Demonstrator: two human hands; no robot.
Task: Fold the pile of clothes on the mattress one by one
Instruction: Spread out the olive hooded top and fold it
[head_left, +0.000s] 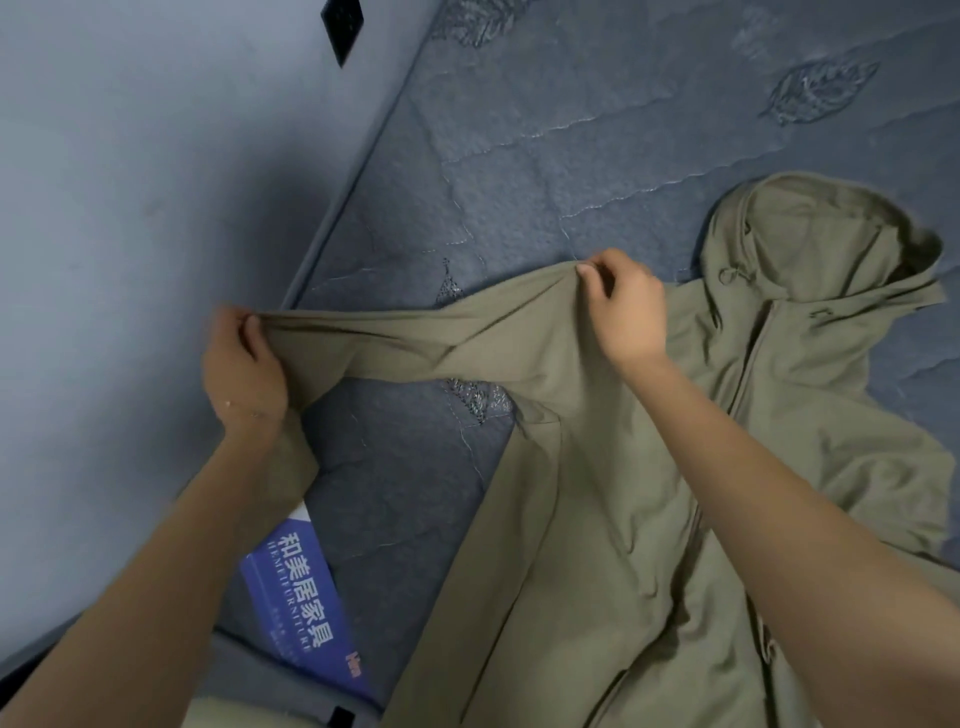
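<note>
**Jacket (623, 519) flat on the mattress (571, 130), one sleeve (405, 343) taut between your hands**

The olive green jacket lies front up on the grey quilted mattress. Its body runs along the near right part, and its hood (810, 234) points toward the far right corner. A zip (750, 374) runs down its middle.

You hold one sleeve lifted off the mattress and stretched out toward the left edge. Your left hand (244, 374) is clenched round the cuff end, above the left edge of the mattress, with the fingers curled over the cloth. Your right hand (626, 312) pinches a fold of cloth at the shoulder end, thumb and fingers closed on it. Between the two hands the sleeve hangs in a shallow sag.

A blue label (306, 597) with white characters sits at the near left edge of the mattress. The pale wall (130, 208) runs alongside that edge.
</note>
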